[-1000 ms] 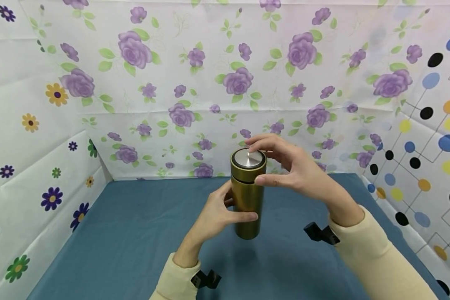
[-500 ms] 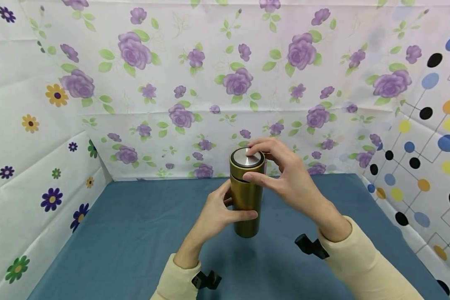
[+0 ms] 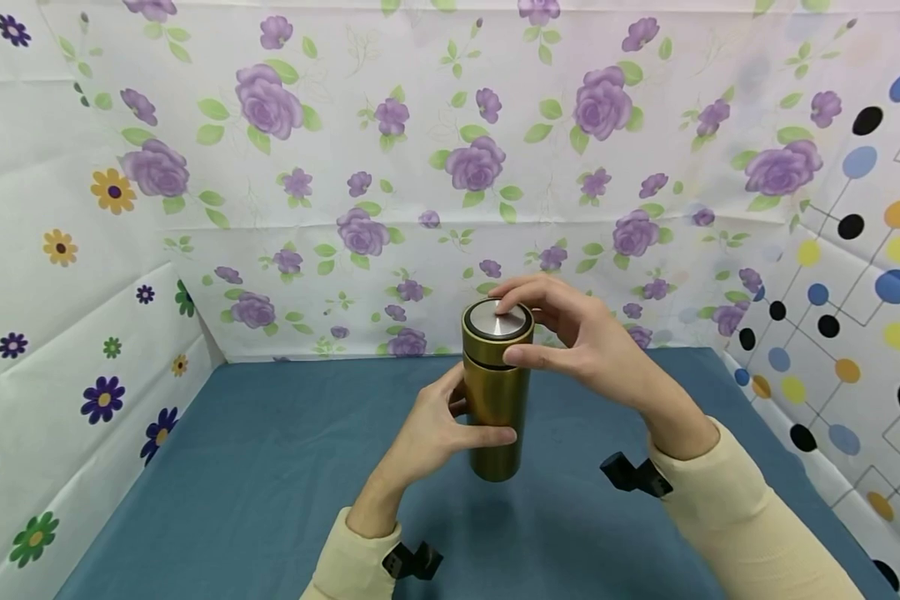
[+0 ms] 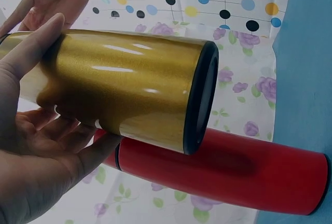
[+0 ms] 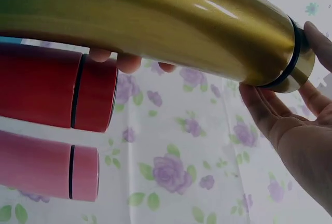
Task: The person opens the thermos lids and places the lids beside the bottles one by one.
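Observation:
A gold thermos [image 3: 497,400] with a brushed silver disc on its lid [image 3: 497,319] is held nearly upright above the blue cloth. My left hand [image 3: 432,429] grips its body, thumb across the near side and fingers around the back. At the top, my right hand [image 3: 581,333] holds the lid, its thumb near the dark seam and a fingertip over the silver disc. The left wrist view shows the dark base of the gold thermos [image 4: 129,84] clear of any surface. Both hands' far fingers are partly hidden behind it in the head view.
Behind the gold thermos stand a red thermos [image 5: 41,86] and a pink thermos [image 5: 46,164], seen in the right wrist view and hidden in the head view. Blue cloth [image 3: 285,467] covers the table. Patterned sheets [image 3: 420,183] enclose the back and sides.
My right hand swung inward around the lid, then partly back outward, its thumb shifting left and then right. The gold thermos shifted only slightly; my left hand kept its grip.

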The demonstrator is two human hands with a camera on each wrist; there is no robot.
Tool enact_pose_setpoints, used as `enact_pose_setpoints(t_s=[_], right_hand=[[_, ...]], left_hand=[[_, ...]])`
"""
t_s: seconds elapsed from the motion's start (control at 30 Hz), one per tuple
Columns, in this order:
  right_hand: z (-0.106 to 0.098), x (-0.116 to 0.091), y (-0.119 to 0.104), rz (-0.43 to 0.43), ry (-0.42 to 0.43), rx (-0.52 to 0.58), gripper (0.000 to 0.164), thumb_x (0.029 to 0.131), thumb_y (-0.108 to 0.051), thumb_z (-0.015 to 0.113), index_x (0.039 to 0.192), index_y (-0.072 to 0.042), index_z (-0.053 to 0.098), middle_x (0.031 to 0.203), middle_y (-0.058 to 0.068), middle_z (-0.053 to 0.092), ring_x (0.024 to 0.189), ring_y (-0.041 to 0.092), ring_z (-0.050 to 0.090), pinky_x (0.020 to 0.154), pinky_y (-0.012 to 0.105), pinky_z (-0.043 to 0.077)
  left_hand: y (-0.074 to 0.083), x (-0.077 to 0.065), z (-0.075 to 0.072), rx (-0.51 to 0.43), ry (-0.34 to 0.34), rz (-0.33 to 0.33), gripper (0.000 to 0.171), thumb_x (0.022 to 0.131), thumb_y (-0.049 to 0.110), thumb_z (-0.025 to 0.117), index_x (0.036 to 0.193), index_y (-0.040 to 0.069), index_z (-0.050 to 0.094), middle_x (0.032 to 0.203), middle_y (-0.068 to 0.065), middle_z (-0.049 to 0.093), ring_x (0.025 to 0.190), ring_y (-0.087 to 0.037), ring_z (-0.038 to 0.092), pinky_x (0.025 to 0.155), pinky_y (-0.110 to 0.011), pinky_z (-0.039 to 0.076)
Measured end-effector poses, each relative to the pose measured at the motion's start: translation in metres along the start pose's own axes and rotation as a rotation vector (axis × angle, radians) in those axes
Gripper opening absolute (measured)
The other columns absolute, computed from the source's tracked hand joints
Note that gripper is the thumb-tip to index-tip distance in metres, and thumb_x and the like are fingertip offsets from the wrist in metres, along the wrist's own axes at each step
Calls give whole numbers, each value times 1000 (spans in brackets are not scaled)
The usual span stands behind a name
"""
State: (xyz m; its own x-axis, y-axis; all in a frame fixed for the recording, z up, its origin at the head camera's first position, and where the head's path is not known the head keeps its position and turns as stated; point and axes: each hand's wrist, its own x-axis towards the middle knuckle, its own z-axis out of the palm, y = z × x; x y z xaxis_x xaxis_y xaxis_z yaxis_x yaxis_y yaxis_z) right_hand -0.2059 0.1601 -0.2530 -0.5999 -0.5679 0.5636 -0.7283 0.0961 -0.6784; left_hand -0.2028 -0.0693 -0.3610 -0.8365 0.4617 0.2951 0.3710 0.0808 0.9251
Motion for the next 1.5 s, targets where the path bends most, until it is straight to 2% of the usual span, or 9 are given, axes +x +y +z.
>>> enact_pose_setpoints(t_s=[0.07, 0.2, 0.37, 0.6, 0.73, 0.9, 1.1, 1.23, 1.5], right_hand=[[1, -1, -2, -9, 14, -41, 40, 95, -8, 78, 131, -6, 62, 147, 9, 52, 139, 22, 50, 118, 35, 39], [9, 0, -7, -57, 76, -226, 48, 90, -11, 83, 132, -8, 63, 146, 9, 53, 136, 21, 50, 113, 42, 44], [18, 2, -13, -86, 140, -392, 40, 86, -8, 86, 122, -10, 68, 138, 9, 58, 130, 22, 53, 106, 46, 47], [17, 2, -13, -64, 143, -360, 35, 87, -4, 84, 118, -11, 70, 136, 8, 60, 130, 22, 54, 107, 47, 46], [14, 2, -13, -73, 115, -329, 35, 88, -4, 83, 119, -13, 69, 138, 7, 59, 131, 20, 54, 106, 41, 47], [7, 2, -11, -63, 40, -196, 32, 92, -5, 79, 121, -14, 68, 140, 3, 58, 133, 19, 53, 111, 34, 45], [0, 3, -8, -33, -24, -58, 31, 95, -7, 77, 124, -12, 68, 144, 4, 56, 138, 22, 50, 116, 36, 42], [1, 2, -7, -32, -10, -76, 32, 95, -9, 78, 126, -12, 68, 146, 4, 54, 139, 22, 48, 117, 36, 40], [12, 0, -8, -53, 103, -186, 36, 92, -11, 81, 125, -11, 67, 143, 6, 54, 135, 21, 50, 113, 36, 44]], left_hand=[[0, 0, 0, 1, 6, -3, 71, 86, 29, 88, 148, 34, 52, 138, 6, 61, 122, -18, 62, 107, -51, 49], [-1, 0, 1, 6, 25, -8, 72, 86, 30, 88, 148, 33, 52, 137, 5, 62, 120, -17, 63, 106, -51, 50], [-1, 0, 3, 11, 39, -8, 71, 86, 30, 89, 148, 31, 53, 134, 4, 63, 118, -17, 64, 105, -50, 51], [-1, 1, 4, -4, 33, -19, 71, 86, 30, 89, 147, 31, 54, 134, 4, 64, 117, -17, 65, 105, -53, 50], [-1, 1, 4, 6, 32, -26, 71, 85, 31, 89, 147, 32, 53, 135, 5, 63, 118, -17, 65, 105, -51, 51], [0, 0, 2, 6, 17, -18, 74, 85, 30, 89, 149, 34, 52, 137, 6, 62, 119, -17, 64, 105, -52, 50], [0, 0, 2, 0, 1, -15, 74, 86, 30, 89, 149, 36, 51, 138, 7, 61, 120, -17, 64, 106, -53, 49], [0, 0, 2, 3, 7, -18, 73, 86, 30, 89, 149, 35, 52, 138, 7, 62, 120, -17, 64, 106, -51, 50], [0, 0, 2, 3, 43, -6, 74, 85, 31, 89, 149, 31, 52, 135, 4, 63, 119, -17, 64, 106, -51, 50]])
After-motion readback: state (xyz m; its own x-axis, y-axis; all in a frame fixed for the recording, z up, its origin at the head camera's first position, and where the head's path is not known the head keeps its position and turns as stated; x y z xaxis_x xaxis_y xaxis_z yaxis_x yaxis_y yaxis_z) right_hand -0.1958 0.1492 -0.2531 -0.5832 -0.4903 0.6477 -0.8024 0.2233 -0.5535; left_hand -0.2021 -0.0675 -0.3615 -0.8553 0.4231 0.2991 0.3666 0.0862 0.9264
